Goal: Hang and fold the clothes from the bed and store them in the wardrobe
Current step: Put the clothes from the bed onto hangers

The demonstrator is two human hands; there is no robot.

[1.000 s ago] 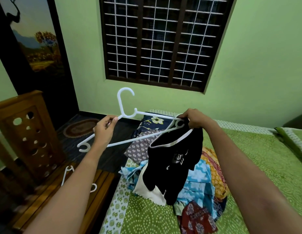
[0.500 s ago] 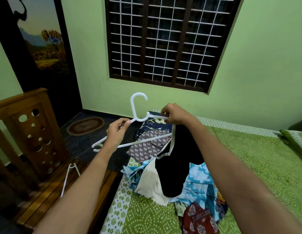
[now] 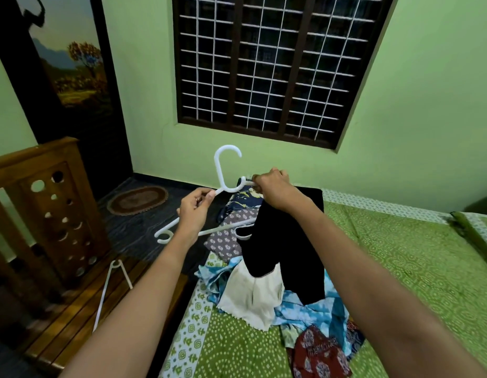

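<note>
Our left hand grips the white plastic hanger; our right hand pinches the black cloth garment onto its far arm, above the green bed. A loose pinch may drop it.

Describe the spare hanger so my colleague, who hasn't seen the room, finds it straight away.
Start at the green bed; left of it stands a slatted wooden bench. The spare hanger lies on those slats. Unlike the raised hanger carrying the black garment, it is bare and untouched.
</note>
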